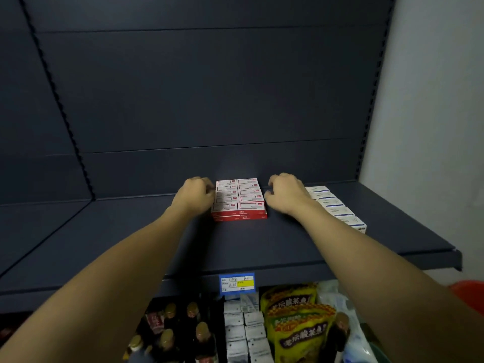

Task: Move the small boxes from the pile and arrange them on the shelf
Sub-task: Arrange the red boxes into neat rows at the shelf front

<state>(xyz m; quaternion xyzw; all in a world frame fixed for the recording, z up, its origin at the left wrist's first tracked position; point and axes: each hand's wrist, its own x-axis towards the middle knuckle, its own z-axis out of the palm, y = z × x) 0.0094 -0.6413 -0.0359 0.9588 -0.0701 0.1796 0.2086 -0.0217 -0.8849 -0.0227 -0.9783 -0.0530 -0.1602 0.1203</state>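
Both hands rest on the shelf, the left hand and right hand with curled fingers flanking the red boxes, apparently touching their sides; white boxes lie just right of the right hand.

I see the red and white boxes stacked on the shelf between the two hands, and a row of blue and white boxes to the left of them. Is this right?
Not quite. In the head view the row of blue and white boxes lies to the right of the red and white boxes, behind the right hand. The rest is right: the stack sits on the shelf between both hands.
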